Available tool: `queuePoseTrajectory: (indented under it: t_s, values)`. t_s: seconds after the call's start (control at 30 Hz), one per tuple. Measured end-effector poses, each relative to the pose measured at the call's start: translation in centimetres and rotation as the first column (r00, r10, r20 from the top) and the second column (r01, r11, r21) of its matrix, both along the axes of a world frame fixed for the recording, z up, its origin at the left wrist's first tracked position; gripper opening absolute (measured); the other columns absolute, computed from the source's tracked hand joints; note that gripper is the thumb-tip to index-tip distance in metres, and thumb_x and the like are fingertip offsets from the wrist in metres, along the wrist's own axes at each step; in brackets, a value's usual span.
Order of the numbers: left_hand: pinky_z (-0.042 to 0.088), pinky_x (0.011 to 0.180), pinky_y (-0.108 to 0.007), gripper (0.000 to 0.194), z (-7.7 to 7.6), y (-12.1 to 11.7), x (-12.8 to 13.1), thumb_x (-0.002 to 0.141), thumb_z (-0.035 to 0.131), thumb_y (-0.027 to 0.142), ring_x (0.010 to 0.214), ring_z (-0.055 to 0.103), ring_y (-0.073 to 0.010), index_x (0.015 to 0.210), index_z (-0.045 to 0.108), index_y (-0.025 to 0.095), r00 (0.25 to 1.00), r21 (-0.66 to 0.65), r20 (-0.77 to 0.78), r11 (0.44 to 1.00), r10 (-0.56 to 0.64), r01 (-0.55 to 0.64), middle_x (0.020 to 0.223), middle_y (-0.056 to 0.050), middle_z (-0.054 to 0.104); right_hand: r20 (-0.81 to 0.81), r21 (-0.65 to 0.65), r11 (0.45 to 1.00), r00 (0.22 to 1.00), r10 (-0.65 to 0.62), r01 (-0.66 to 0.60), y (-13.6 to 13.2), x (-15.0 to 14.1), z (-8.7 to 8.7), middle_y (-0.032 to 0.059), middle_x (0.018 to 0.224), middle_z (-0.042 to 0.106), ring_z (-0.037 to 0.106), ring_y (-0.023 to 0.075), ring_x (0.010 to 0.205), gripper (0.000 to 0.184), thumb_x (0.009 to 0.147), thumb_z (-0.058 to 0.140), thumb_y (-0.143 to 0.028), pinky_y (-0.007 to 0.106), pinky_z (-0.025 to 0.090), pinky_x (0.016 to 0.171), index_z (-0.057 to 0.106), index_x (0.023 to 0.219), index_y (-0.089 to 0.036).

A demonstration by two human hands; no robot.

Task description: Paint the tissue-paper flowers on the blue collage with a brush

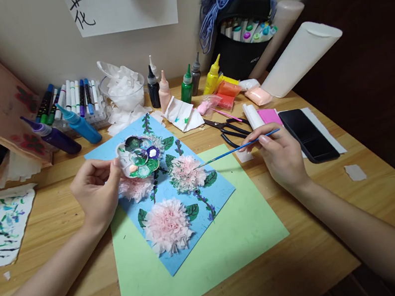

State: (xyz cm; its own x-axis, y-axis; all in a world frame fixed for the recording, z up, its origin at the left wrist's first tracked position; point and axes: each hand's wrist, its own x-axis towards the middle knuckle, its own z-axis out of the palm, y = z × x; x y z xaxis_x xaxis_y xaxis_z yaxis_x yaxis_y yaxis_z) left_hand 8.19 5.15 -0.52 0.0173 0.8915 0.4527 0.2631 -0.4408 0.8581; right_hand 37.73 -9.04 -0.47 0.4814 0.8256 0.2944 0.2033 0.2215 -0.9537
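Observation:
My left hand (96, 190) pinches the rim of a flower-shaped paint palette (138, 157), which holds green, white, purple and peach paint. It hovers over a blue board (180, 257) and hides part of it. Between the fingers of my right hand (278, 157) is a thin blue paintbrush (226, 152). Its tip meets a pink tissue-paper flower (186, 172) whose left side carries dark green specks. A paler pink flower (168, 226) sits lower on the board, with painted green leaves beside it. Beneath the board lies a green sheet (220, 285).
Paint bottles, among them a green one (187, 85), stand along the wall. Black-handled scissors (230, 126) and a phone (309, 134) lie to the right. A paint-smeared cloth (1, 229) is at the left. Behind are a marker case (242, 54) and a tissue-filled bowl (123, 89).

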Motion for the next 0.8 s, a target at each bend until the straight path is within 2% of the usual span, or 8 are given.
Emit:
queuePoseTrajectory:
  t_s: [0.13,0.3,0.4,0.47,0.57,0.67,0.8]
  values:
    - [0.042,0.043,-0.018,0.018,0.1,-0.1,0.1,0.07,0.072,0.023,0.046,0.052,-0.0066,0.064,0.058,0.015,1.0,0.006,0.003,1.0,0.003,-0.003,0.057,0.002,0.06,-0.014,0.027,1.0,1.0,0.004,-0.004,-0.1,-0.1,0.2,0.0015,0.08,0.062,0.064,0.0178,0.074,0.008,0.085,0.054,-0.031,0.035,0.048,0.066,0.06,0.084,-0.027]
    - [0.042,0.044,-0.019,0.015,0.0,-0.1,-0.1,0.072,0.069,0.019,0.047,0.052,-0.0066,0.064,0.057,0.015,1.0,0.044,0.012,0.999,0.006,-0.007,0.057,0.002,0.06,0.061,0.008,1.0,0.998,0.007,-0.008,-0.2,-0.3,0.4,0.0023,0.079,0.063,0.064,0.0185,0.074,0.009,0.085,0.053,-0.03,0.036,0.049,0.066,0.061,0.082,-0.027]
    - [0.041,0.045,-0.019,0.015,-0.3,-0.1,-0.2,0.07,0.07,0.018,0.048,0.053,-0.0073,0.064,0.057,0.015,1.0,0.037,0.016,0.999,0.009,-0.009,0.058,0.002,0.059,0.016,0.087,0.996,1.0,-0.006,0.004,-0.3,-0.6,0.8,0.0021,0.078,0.062,0.064,0.0192,0.077,0.009,0.085,0.052,-0.027,0.035,0.049,0.064,0.061,0.081,-0.027]
    - [0.042,0.046,-0.02,0.015,-0.4,-0.2,-0.2,0.068,0.071,0.019,0.049,0.052,-0.0078,0.064,0.057,0.016,1.0,0.056,0.009,0.998,0.014,-0.015,0.058,0.002,0.059,0.026,0.164,0.986,0.999,0.038,-0.042,-0.6,-1.1,1.1,0.0022,0.08,0.062,0.064,0.0189,0.079,0.014,0.086,0.05,-0.023,0.035,0.05,0.065,0.062,0.084,-0.028]
    - [0.044,0.048,-0.02,0.012,-0.4,-0.6,-0.2,0.068,0.07,0.019,0.05,0.053,-0.0079,0.064,0.059,0.017,0.999,0.115,-0.036,0.993,0.012,-0.008,0.06,0.002,0.061,0.208,0.206,0.961,0.968,0.142,-0.185,-1.4,-2.2,1.2,0.0027,0.089,0.067,0.062,0.0195,0.089,0.024,0.088,0.045,-0.017,0.039,0.05,0.077,0.065,0.095,-0.029]
    - [0.045,0.049,-0.02,0.011,-0.3,-1.1,0.0,0.07,0.069,0.019,0.049,0.054,-0.0075,0.065,0.059,0.017,0.996,0.148,-0.087,0.989,0.007,0.006,0.059,0.003,0.061,0.424,0.134,0.934,0.871,0.247,-0.33,-2.0,-2.9,1.0,0.0025,0.099,0.069,0.059,0.0203,0.097,0.031,0.087,0.045,-0.016,0.042,0.047,0.088,0.062,0.108,-0.031]
    - [0.044,0.047,-0.019,0.014,-0.2,-1.2,0.0,0.071,0.068,0.018,0.048,0.053,-0.0074,0.063,0.056,0.017,0.996,0.173,-0.086,0.985,-0.01,0.024,0.056,0.003,0.059,0.565,0.056,0.906,0.761,0.318,-0.42,-2.2,-3.4,0.8,0.001,0.105,0.069,0.056,0.0193,0.099,0.038,0.086,0.046,-0.014,0.039,0.047,0.087,0.057,0.117,-0.033]
